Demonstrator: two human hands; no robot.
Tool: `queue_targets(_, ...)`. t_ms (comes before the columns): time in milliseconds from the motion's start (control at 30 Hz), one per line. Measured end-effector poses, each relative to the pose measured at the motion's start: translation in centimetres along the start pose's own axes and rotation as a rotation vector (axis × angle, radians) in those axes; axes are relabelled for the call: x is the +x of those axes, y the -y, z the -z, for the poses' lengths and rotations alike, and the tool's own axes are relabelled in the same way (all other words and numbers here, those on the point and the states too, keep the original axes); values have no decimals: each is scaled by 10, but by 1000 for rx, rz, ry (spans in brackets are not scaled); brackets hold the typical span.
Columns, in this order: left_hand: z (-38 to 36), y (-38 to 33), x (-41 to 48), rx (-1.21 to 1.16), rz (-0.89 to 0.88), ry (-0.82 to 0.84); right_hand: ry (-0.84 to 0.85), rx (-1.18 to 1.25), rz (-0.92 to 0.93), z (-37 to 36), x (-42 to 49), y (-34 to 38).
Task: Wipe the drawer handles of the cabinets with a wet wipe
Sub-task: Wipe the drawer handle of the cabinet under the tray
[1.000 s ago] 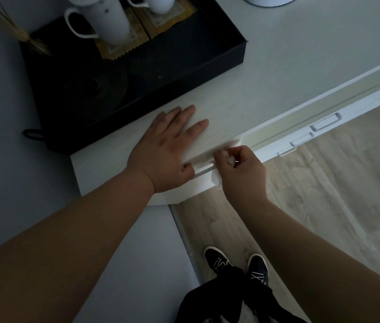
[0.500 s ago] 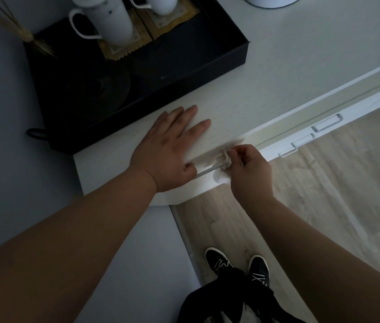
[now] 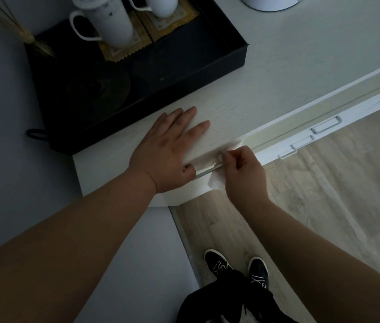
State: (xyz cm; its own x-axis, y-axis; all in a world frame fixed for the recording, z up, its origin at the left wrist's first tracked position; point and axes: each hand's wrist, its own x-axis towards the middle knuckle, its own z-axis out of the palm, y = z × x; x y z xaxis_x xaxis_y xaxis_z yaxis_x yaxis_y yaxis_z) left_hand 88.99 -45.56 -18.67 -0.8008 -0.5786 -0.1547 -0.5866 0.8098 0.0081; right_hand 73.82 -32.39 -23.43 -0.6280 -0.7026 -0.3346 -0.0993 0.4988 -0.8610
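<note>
Tray (image 3: 207, 74) on cabinet top (image 3: 301, 54); mugs (image 3: 112, 22) in tray; drawer handles (image 3: 326, 124) below.

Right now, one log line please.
left hand flat on white cabinet top | right hand pinching white wet wipe on metal bar handle

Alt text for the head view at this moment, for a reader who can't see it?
A right hand pinches a white wipe against a drawer handle of a white cabinet, while the left hand lies flat on its top. More handles show to the right; a black tray with white mugs sits behind.
</note>
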Motion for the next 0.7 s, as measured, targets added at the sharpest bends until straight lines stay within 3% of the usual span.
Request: queue_targets(700, 0, 0, 0, 15, 8, 0, 27, 96, -159, -16, -27, -5)
